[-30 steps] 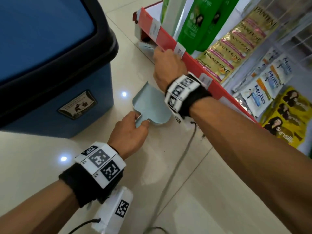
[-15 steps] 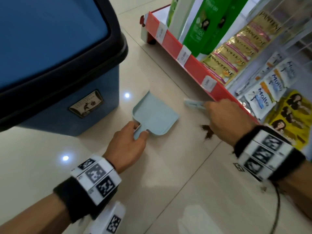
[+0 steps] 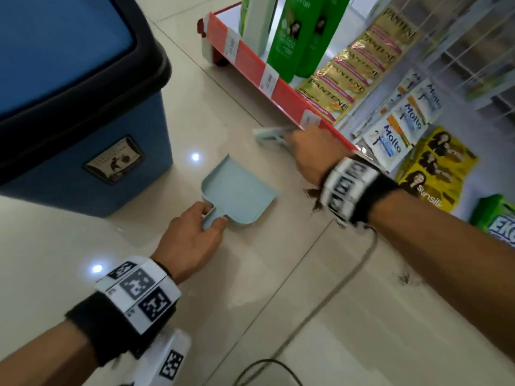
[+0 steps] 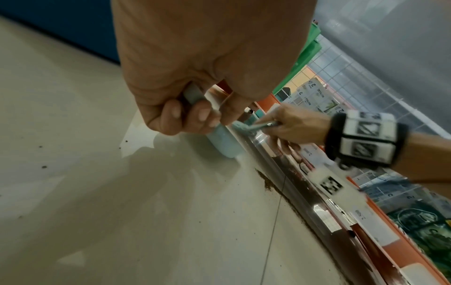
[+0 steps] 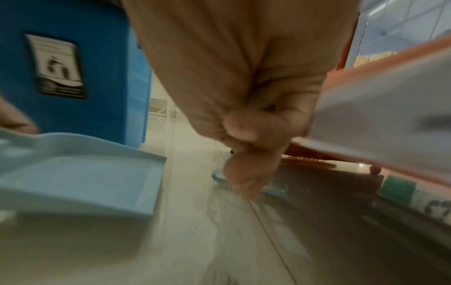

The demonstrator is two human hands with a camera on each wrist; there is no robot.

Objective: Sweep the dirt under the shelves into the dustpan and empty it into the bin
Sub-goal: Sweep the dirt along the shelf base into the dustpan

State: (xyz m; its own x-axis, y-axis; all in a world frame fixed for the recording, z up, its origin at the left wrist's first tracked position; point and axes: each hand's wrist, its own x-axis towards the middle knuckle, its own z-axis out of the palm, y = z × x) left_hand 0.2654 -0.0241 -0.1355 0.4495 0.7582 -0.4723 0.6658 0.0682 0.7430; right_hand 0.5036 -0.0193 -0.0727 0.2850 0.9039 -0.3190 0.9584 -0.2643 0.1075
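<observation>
A pale blue dustpan (image 3: 239, 192) lies flat on the tiled floor, its mouth turned toward the shelf. My left hand (image 3: 192, 236) grips its short handle (image 4: 195, 96). My right hand (image 3: 312, 147) holds a small pale blue brush (image 3: 269, 135) low at the shelf's red front edge (image 3: 281, 91), beyond the dustpan. Brown dirt (image 3: 313, 196) lies on the floor beside my right wrist. More of the dirt (image 4: 264, 179) runs along the base of the shelf. The blue bin (image 3: 69, 112) with a black rim stands at the left.
The shelf at the right holds green shampoo bottles (image 3: 284, 37) and hanging sachet strips (image 3: 348, 71). Yellow packs (image 3: 437, 174) sit lower down. A grey cable (image 3: 328, 296) trails across the tiles from my right wrist. Another dirt patch (image 3: 404, 278) lies under my right forearm.
My right hand drew the brush back along the shelf toward me, then pushed forward again past the dustpan. Brown dirt now shows on the floor. My left hand kept hold of the dustpan handle.
</observation>
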